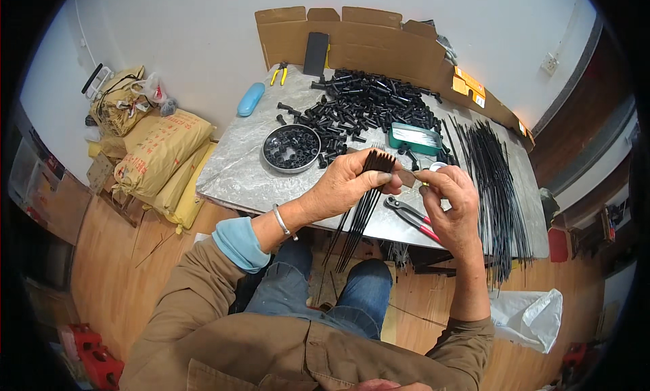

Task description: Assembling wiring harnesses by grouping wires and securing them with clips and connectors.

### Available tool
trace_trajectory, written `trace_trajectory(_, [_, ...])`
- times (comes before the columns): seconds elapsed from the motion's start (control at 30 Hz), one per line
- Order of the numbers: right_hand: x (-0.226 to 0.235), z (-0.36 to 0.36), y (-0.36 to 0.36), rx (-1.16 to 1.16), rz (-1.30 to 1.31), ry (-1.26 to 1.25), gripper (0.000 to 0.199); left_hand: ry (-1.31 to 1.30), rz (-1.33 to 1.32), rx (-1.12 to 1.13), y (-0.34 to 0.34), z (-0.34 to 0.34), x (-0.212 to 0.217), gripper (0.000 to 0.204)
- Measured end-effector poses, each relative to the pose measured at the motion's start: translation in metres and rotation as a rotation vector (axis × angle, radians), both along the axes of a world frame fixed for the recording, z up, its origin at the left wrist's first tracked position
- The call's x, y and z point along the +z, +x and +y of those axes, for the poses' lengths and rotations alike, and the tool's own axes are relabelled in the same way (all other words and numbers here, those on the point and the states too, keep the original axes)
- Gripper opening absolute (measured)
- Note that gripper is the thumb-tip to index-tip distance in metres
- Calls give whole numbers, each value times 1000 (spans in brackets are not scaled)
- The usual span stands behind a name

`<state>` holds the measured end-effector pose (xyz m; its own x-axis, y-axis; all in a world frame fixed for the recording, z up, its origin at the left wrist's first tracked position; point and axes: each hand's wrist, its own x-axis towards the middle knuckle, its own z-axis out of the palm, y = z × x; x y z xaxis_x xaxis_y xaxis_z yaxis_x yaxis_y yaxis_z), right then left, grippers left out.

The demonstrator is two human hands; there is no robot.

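Note:
My left hand [352, 178] is closed round a bundle of thin black rods [362, 211], whose upper ends fan out above the thumb and whose long ends slant down past the table edge. Beside it, my right hand [452, 198] is closed in a pinch, thumb against fingers, close to the rod tops. Something small and thin shows at those fingertips, too small to name. Just below lie pincers [413, 220] with red handles. A round metal bowl [272, 162] of small black rings stands left of my hands, and a green tray [423, 146] of thin silvery pieces lies beyond them.
A heap of black bolt-like parts [372, 103] covers the back of the table, before a cardboard screen [365, 42]. More black rods [497, 188] overhang the right edge. Yellow-handled pliers [279, 73] and a blue case [251, 100] lie far left. Yellow sacks [162, 154] stand left.

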<state>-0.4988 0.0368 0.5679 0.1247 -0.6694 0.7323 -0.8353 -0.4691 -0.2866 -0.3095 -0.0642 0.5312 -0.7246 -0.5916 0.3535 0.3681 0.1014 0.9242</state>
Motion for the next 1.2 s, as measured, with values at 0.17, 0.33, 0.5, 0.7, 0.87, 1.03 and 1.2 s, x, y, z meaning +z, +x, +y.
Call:
trace_trajectory(0.17, [-1,0,-1,-1,14,-13,23,-8,-8,6,0,0,1,21])
trace_trajectory(0.33, [2,1,0,3,30,-17,23,-13,-15,5,0,1,1,21])
trace_trajectory(0.5, [24,4,0,-41,198,-98,20,-14,-34,-25,-2,4,2,21])
trace_trajectory(0.7, [46,8,10,-95,357,-162,12,-81,-68,-33,-6,9,0,21])
trace_trajectory(0.87, [32,5,1,-25,211,-70,14,-134,-89,-60,-10,12,4,21])
trace_trajectory(1.03, [42,5,12,-47,315,-102,10,-93,-97,-69,-4,12,5,21])
trace_trajectory(1.2, [28,4,10,35,55,71,8,-156,-86,-102,-3,7,5,21])
